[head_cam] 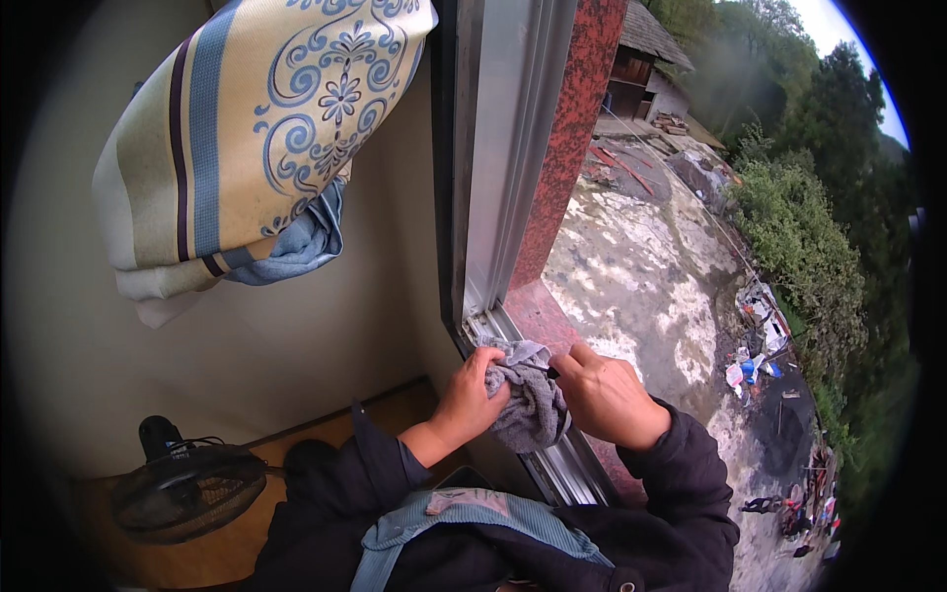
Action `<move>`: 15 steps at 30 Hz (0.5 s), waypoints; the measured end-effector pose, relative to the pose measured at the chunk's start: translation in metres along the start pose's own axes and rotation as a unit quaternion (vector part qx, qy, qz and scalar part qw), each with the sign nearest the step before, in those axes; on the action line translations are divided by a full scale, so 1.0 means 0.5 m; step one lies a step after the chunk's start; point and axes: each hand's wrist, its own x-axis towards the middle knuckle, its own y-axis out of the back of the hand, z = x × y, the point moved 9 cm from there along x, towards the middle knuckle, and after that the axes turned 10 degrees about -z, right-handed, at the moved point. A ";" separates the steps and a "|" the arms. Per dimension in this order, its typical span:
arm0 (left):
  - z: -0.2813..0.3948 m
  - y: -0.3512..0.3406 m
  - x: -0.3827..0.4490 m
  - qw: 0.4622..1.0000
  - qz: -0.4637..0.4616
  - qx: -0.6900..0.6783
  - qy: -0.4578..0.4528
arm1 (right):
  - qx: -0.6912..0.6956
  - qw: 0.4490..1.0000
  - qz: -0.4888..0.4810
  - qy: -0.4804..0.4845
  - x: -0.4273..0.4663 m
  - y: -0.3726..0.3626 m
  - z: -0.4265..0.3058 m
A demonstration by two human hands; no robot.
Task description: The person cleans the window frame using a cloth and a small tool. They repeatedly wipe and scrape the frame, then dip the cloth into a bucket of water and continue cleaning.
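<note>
A bunched grey cloth (pixel 529 407) lies over the metal window track (pixel 566 477). My left hand (pixel 473 396) grips its left side, thumb on top. On the other side my right hand (pixel 608 392) is closed around the dark handle (pixel 553 373) of a thin tool, whose shaft runs left against the cloth. The tool's tip is hidden, so its exact kind cannot be told. Beyond the cloth, the track meets the aluminium window frame (pixel 510 155), where a bit of dirty channel (pixel 481 323) shows.
A patterned curtain (pixel 296 133) hangs bundled at the upper left. A black electric fan (pixel 189 488) stands on the wooden floor (pixel 399 407). Red stone trim (pixel 573 126) borders the window outside. Far below lies a concrete yard (pixel 629 251) with scattered litter (pixel 751 370).
</note>
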 end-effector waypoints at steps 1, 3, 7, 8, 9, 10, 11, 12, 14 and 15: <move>0.001 -0.002 0.001 1.000 -0.007 -0.003 -0.001 | 0.011 1.000 0.023 -0.009 -0.011 0.028 0.010; 0.006 0.000 0.002 1.000 -0.024 -0.006 -0.003 | 0.006 0.998 0.052 -0.043 -0.024 0.042 0.045; 0.025 0.009 -0.004 1.000 -0.012 0.013 -0.025 | 0.043 0.998 0.030 -0.029 -0.028 0.016 0.052; 0.028 0.009 -0.003 0.999 -0.013 0.016 -0.030 | 0.052 0.998 0.025 -0.023 -0.027 0.008 0.048; 0.031 0.012 -0.007 0.999 -0.013 0.022 -0.031 | 0.052 0.998 0.020 -0.022 -0.023 -0.004 0.047; 0.033 0.014 -0.009 0.999 -0.016 0.031 -0.030 | 0.051 0.998 0.015 -0.022 -0.018 -0.014 0.047; 0.037 0.016 -0.010 0.999 -0.020 0.039 -0.030 | 0.050 0.998 0.010 -0.021 -0.013 -0.026 0.048; 0.039 0.016 -0.009 0.998 -0.020 0.047 -0.031 | 0.036 0.999 0.035 0.013 -0.005 -0.039 0.044; 0.042 0.018 -0.009 0.998 -0.030 0.059 -0.025 | 0.015 1.000 0.013 0.011 0.007 -0.056 0.042; 0.041 0.016 -0.010 0.997 -0.032 0.060 -0.021 | 0.001 1.000 -0.001 0.010 0.013 -0.065 0.039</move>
